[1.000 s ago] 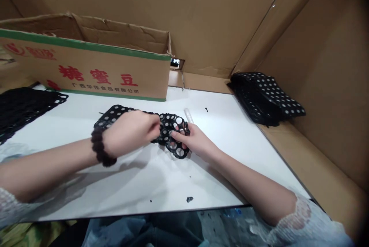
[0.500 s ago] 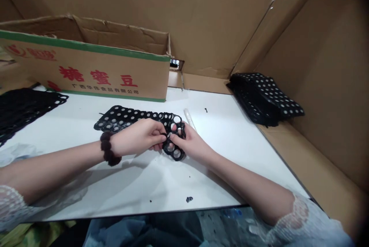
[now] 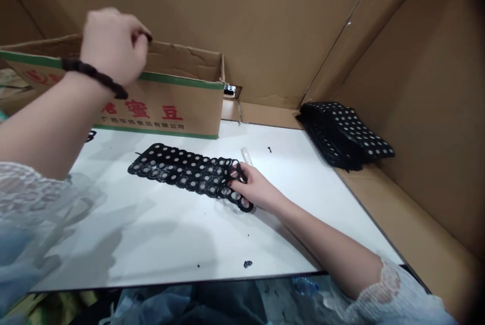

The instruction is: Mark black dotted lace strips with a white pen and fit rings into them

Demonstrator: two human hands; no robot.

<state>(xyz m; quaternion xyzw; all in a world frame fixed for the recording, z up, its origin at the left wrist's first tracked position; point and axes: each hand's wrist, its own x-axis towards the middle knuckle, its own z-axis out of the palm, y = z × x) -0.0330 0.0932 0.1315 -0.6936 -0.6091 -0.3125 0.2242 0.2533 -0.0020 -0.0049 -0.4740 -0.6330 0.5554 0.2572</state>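
Observation:
A black strip with rows of round holes (image 3: 182, 166) lies on the white table (image 3: 151, 244). Its right end is between the thumb and fingers of my right hand (image 3: 248, 183). Raised over the open cardboard box (image 3: 197, 110) is my left hand (image 3: 115, 44), its thumb and fingers pinched on a small dark piece whose shape I cannot make out. A dark band circles my left wrist.
Folded black perforated sheets (image 3: 344, 135) lie at the back right beside the cardboard wall. Behind the strip is a clear plastic piece (image 3: 246, 156). Black scraps (image 3: 247, 264) dot the table near its front edge.
My left hand has left the strip and risen up and left over the box with a small dark piece. My right hand has stayed at the strip's right end.

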